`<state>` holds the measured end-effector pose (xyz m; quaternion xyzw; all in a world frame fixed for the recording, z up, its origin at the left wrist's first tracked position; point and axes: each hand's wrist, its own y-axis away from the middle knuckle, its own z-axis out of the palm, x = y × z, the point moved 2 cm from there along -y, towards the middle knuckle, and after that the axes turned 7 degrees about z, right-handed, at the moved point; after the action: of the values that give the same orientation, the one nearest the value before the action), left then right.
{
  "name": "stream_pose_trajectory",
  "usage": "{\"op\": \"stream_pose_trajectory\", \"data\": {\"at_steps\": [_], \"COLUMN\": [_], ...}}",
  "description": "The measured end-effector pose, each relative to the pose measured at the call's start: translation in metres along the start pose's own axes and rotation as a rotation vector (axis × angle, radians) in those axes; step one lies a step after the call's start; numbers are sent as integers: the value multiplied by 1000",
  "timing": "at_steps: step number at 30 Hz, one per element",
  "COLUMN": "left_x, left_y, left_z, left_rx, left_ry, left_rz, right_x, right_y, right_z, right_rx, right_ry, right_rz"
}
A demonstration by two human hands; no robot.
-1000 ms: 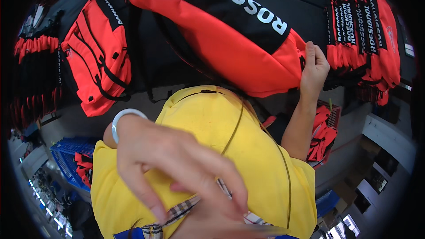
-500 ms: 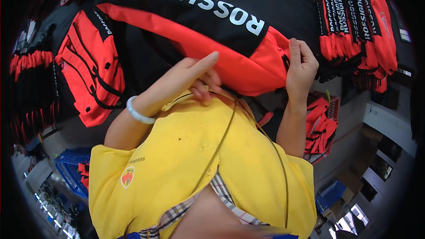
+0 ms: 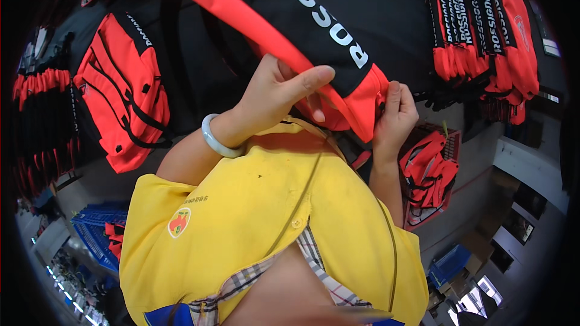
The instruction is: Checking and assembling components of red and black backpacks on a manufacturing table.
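A long red and black bag (image 3: pixel 314 33) with white lettering slants down toward me across the dark work surface. My right hand (image 3: pixel 396 115) is closed, pinching the bag's red corner at its right end, by a dark zip edge. Against the bag's red lower edge lies my left hand (image 3: pixel 275 90), a pale bangle (image 3: pixel 219 136) on its wrist. Its thumb stretches across the red cloth, apart from the fingers, which are partly hidden; I see no firm grip there. Just left of these lies a red backpack (image 3: pixel 124 93) with black straps.
Stacked red and black bags (image 3: pixel 477 36) stand at the far right, and more folded bags (image 3: pixel 45 121) at the far left. A red crate (image 3: pixel 454 145) with red bags sits low on the right; a blue crate (image 3: pixel 96 232) on the left.
The bag has swung, its left end going up and away and its right end dropping nearer. My right hand came down with the corner. My left hand moved right, onto the red edge.
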<state>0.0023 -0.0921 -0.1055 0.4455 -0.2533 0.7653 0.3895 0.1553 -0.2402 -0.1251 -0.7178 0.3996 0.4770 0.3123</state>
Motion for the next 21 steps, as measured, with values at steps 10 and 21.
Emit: {"op": "stream_pose_trajectory", "data": {"at_steps": [10,21], "left_x": [21,6], "left_y": [-33,-13], "left_z": [-27,-33], "left_rx": [118,77], "left_ry": [93,-28], "left_rz": [83,119], "right_x": [-5,-29], "right_y": [29,32], "right_z": [53,27], "right_rx": [-107,124], "right_ry": [-222,46], "right_rz": [16,-252]}}
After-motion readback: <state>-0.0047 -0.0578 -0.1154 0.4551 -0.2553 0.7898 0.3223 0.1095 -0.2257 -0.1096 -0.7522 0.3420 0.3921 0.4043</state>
